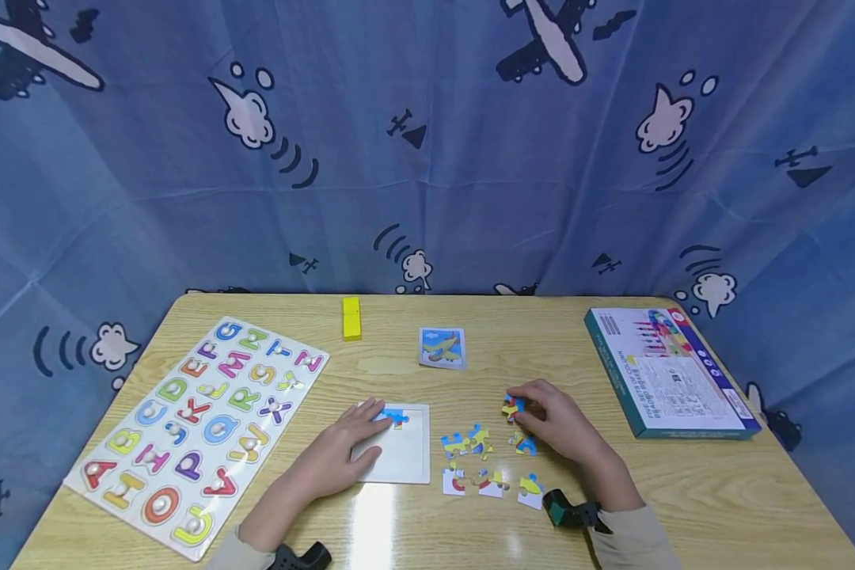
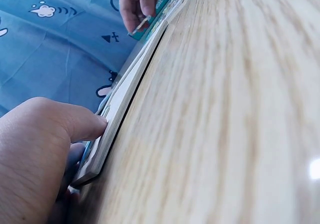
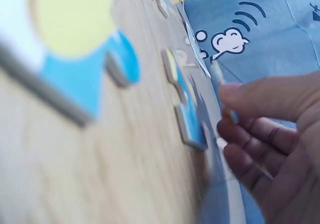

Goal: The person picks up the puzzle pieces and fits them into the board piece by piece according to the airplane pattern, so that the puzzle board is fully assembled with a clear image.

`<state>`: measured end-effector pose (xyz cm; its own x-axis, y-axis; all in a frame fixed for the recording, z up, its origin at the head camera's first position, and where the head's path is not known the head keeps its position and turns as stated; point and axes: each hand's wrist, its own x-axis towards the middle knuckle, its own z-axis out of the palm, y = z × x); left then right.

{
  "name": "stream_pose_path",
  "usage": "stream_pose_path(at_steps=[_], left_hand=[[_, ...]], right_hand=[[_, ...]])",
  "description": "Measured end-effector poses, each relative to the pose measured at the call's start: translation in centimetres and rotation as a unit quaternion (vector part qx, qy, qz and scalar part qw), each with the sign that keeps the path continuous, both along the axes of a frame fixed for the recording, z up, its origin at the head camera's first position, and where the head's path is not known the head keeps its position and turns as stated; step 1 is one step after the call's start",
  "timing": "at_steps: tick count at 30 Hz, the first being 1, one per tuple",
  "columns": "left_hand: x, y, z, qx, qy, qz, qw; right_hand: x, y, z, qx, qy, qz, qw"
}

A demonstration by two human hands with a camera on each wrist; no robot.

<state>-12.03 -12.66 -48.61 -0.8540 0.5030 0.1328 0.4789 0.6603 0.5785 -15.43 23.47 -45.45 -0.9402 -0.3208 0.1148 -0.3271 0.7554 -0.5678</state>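
Observation:
A white square puzzle tray (image 1: 415, 455) lies flat on the table with a few joined blue pieces (image 1: 397, 415) along its top edge. My left hand (image 1: 342, 447) rests over the tray's left side, fingers extended near those pieces; in the left wrist view its thumb (image 2: 87, 125) touches the tray. To the right, my right hand (image 1: 557, 419) pinches a blue, yellow and red puzzle piece (image 1: 511, 407) between thumb and fingers, raised off the table in the right wrist view. Just below that hand lies a blue and yellow piece (image 1: 524, 443). Several loose pieces (image 1: 477, 439) lie between the hands.
Behind the tray lies a picture card (image 1: 442, 348) of a yellow plane. A yellow block (image 1: 352, 318) sits near the back edge. A letter board (image 1: 199, 427) spans the left, and a boxed set (image 1: 673, 372) lies at the right. A blue curtain (image 1: 427, 158) hangs behind.

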Motion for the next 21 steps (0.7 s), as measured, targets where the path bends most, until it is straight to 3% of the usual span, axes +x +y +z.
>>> stream_pose_path(at_steps=[10, 21], left_hand=[[0.0, -0.1, -0.1, 0.001, 0.004, 0.001, 1.0000], [0.0, -0.1, -0.1, 0.004, 0.009, 0.001, 0.9999]], right_hand=[[0.6, -2.4, 1.1, -0.030, 0.000, 0.029, 0.999], [0.8, -6.8, 1.6, 0.005, -0.008, 0.092, 0.996]])
